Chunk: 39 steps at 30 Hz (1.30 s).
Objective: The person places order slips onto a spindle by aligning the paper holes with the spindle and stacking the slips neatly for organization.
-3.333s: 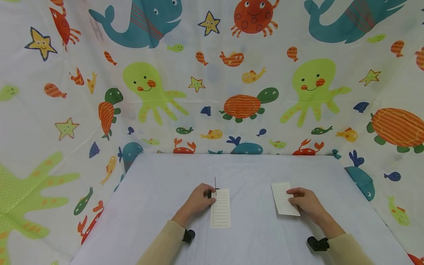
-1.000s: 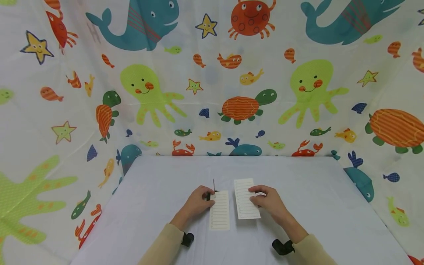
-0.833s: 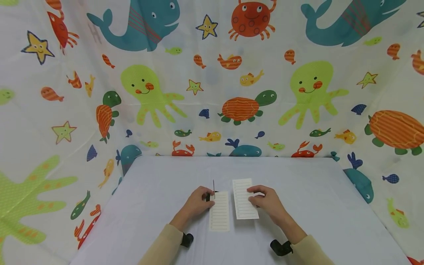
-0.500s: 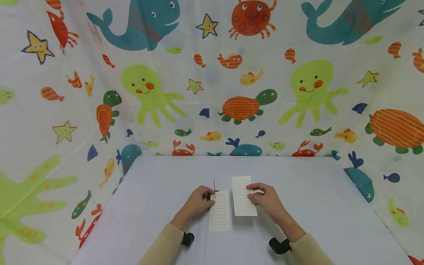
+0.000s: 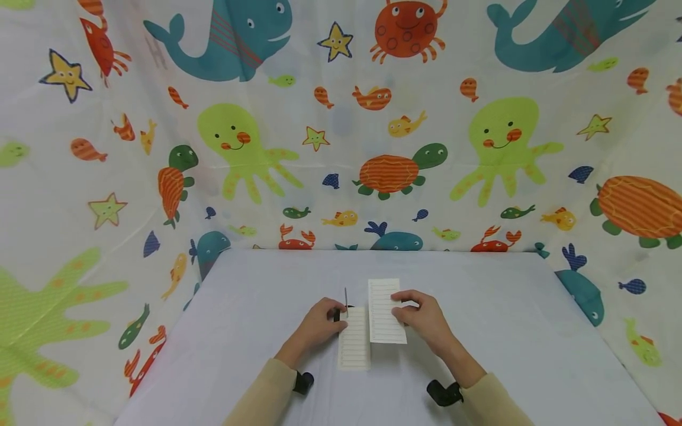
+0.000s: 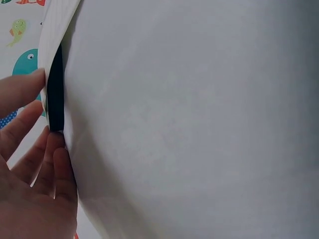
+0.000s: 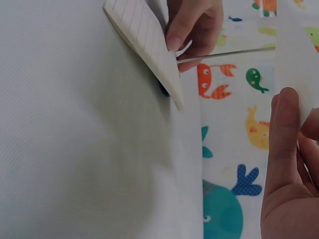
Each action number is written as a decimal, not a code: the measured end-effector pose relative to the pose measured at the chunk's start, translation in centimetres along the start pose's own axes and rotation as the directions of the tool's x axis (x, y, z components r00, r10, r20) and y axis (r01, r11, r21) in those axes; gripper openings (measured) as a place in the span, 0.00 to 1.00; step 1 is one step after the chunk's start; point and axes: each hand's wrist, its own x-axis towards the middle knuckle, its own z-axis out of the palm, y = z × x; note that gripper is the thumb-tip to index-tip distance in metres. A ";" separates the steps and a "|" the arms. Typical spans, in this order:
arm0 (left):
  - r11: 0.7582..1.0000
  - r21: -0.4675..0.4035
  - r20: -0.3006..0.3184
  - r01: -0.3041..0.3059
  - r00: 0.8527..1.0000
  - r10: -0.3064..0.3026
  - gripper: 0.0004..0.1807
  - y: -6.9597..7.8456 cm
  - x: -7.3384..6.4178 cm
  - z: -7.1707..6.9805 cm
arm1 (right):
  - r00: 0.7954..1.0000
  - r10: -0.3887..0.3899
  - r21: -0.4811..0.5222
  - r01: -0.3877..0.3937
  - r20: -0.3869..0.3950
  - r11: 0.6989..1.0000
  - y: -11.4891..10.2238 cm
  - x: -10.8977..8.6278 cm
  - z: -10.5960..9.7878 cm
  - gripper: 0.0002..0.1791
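Observation:
My left hand [image 5: 318, 324] grips the edge of a bill spike, its thumb on top of the lined paper slips [image 5: 354, 349] and its fingers by the black base [image 6: 56, 99]. The thin metal spike [image 5: 346, 300] stands upright through the slips near their top end; it also shows in the right wrist view as a thin rod [image 7: 224, 54]. Between thumb and fingers, my right hand [image 5: 426, 319] pinches another lined slip [image 5: 382, 310] by its right edge. That slip is raised above the table, just right of the spike and apart from it.
A white cloth covers the table [image 5: 479, 284]. Behind it and at the sides hangs a curtain [image 5: 341, 142] printed with sea animals. Black wrist cameras [image 5: 443, 393] sit on both wrists, below the beige sleeves.
My right hand has carried its slip leftward from the right side, then slightly up, close to the spike. The left hand keeps its place on the base.

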 end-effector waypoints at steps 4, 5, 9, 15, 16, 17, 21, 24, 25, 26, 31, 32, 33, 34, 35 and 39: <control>1.000 -0.004 0.002 0.005 1.000 -0.005 0.16 0.1 -0.1 0.1 | 1.000 -0.005 -0.011 0.005 0.007 1.000 -0.5 0.0 0.1 0.17; 1.000 -0.007 0.002 0.006 1.000 -0.006 0.15 0.2 -0.1 0.1 | 1.000 -0.004 -0.012 0.004 0.007 1.000 -0.6 -0.1 0.2 0.17; 1.000 0.007 0.004 -0.002 1.000 0.002 0.15 0.2 -0.2 0.0 | 1.000 -0.011 -0.012 0.011 0.009 1.000 -1.0 -0.1 0.5 0.17; 0.999 0.051 0.000 -0.006 1.000 0.006 0.15 0.6 -0.2 -0.4 | 0.999 -0.041 -0.009 0.041 0.008 0.999 -1.6 0.1 0.9 0.16; 0.999 0.055 -0.004 -0.004 1.000 0.004 0.15 0.7 -0.2 -0.5 | 0.999 -0.045 -0.008 0.045 0.011 0.999 -1.7 0.1 1.0 0.16; 0.998 0.059 -0.008 -0.001 1.000 0.001 0.15 0.7 -0.2 -0.5 | 0.999 -0.047 -0.006 0.047 0.014 0.999 -1.7 0.1 1.1 0.16; 0.998 0.058 -0.039 0.008 0.999 -0.006 0.13 1.0 -0.5 -0.7 | 0.998 -0.051 0.005 0.051 0.032 0.999 -1.9 0.2 1.5 0.16; 1.000 0.017 -0.077 -0.003 0.997 0.004 0.11 1.1 -0.7 -1.0 | 0.998 -0.056 0.015 0.056 0.038 0.998 -2.0 0.1 1.7 0.15; 1.000 -0.003 -0.090 -0.004 0.996 0.004 0.11 1.1 -0.7 -1.1 | 0.998 -0.057 0.018 0.057 0.038 0.998 -2.0 0.1 1.8 0.15; 1.000 -0.020 -0.103 -0.007 0.995 0.005 0.10 1.2 -0.7 -1.2 | 0.997 -0.061 0.018 0.060 0.038 0.998 -2.1 0.1 1.8 0.15; 0.998 -0.066 -0.150 -0.021 0.989 0.011 0.10 1.5 -0.5 -1.7 | 0.997 -0.070 0.012 0.069 0.040 0.998 -2.2 0.2 2.1 0.14; 0.997 -0.067 -0.156 -0.027 0.988 0.016 0.10 1.6 -0.4 -1.8 | 0.997 -0.073 0.009 0.073 0.040 0.997 -2.2 0.2 2.2 0.13; 0.997 -0.067 -0.161 -0.033 0.987 0.022 0.10 1.7 -0.4 -1.9 | 0.996 -0.077 0.007 0.077 0.039 0.997 -2.2 0.2 2.2 0.13; 0.997 -0.070 -0.167 -0.038 0.986 0.026 0.10 1.9 -0.3 -2.0 | 0.996 -0.080 0.005 0.080 0.038 0.997 -2.2 0.2 2.3 0.12; 0.996 -0.077 -0.174 -0.042 0.984 0.028 0.10 2.0 -0.3 -2.2 | 0.996 -0.084 0.003 0.084 0.036 0.996 -2.2 0.2 2.4 0.12; 0.994 -0.111 -0.208 -0.026 0.978 0.002 0.11 2.6 -0.3 -2.7 | 0.995 -0.097 -0.009 0.097 0.034 0.995 -2.4 0.2 2.8 0.10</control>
